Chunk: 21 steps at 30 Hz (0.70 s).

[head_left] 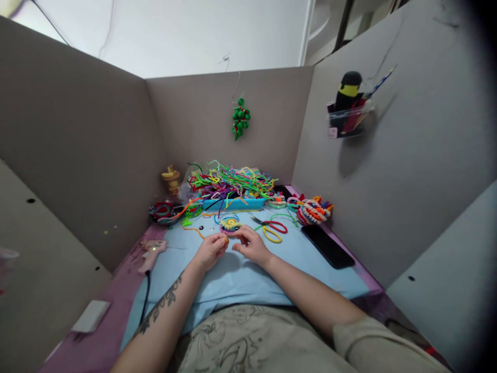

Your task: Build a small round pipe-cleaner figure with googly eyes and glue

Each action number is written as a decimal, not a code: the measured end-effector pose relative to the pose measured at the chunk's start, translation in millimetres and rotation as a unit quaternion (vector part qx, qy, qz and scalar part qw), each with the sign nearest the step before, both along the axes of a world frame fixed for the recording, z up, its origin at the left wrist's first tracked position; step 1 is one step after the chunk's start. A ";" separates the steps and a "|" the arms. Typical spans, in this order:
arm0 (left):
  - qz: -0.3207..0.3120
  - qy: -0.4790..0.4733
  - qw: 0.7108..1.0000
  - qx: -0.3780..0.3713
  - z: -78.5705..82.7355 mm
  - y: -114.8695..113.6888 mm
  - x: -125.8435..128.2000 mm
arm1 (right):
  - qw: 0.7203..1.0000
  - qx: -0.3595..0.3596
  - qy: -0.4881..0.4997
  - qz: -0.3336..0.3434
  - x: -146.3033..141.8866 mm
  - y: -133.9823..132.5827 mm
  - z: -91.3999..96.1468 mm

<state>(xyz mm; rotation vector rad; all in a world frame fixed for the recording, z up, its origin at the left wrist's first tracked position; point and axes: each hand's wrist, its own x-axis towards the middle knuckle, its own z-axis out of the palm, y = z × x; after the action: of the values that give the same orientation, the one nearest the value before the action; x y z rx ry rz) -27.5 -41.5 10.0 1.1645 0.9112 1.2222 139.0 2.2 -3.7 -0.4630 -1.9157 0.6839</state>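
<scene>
My left hand [213, 249] is closed in a pinch on a small orange piece, apparently pipe cleaner, mostly hidden by the fingers. Just to its right, my right hand [254, 247] has its thumb and curved fingers apart, with nothing visible between them. Behind the fingertips lies a coiled yellow, pink and blue pipe-cleaner piece [230, 224], partly covered by the right hand. A pair of scissors [269, 228] with one red and one yellow handle rests to the right. An orange pipe cleaner [194, 229] and a small black bead-like dot [201, 228] lie to the left.
A blue tray [233, 204] heaped with pipe cleaners [233, 181] stands at the back. A pink glue gun [153, 255] with a cord lies left; a phone [328, 246] lies right. Colourful coiled pieces [313, 211] sit back right. Grey panels [229, 88] enclose the table.
</scene>
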 end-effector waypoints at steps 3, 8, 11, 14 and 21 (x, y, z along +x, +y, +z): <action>0.030 -0.003 0.999 0.010 0.1 0.8 -1.0 | 1.000 -0.003 0.005 0.006 -0.6 -0.8 0.1; 0.055 -0.016 0.998 0.019 -1.0 3.0 -0.9 | 1.000 0.000 0.006 -0.002 -0.6 -1.5 0.4; 0.056 -0.019 0.998 0.017 -1.9 3.7 0.1 | 1.000 0.006 0.011 -0.016 0.3 -2.7 2.0; 0.051 0.003 0.999 0.017 -4.2 4.3 0.1 | 1.000 0.006 0.017 -0.022 0.9 -4.6 4.6; 0.027 0.055 0.997 0.038 -9.5 4.6 -2.5 | 1.000 0.007 0.026 -0.010 -1.4 -6.3 5.2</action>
<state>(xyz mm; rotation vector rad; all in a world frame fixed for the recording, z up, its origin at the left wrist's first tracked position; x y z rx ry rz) -30.0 -36.9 0.4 1.2857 0.9912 1.2563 137.6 -4.1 1.6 -0.4523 -1.8633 0.6634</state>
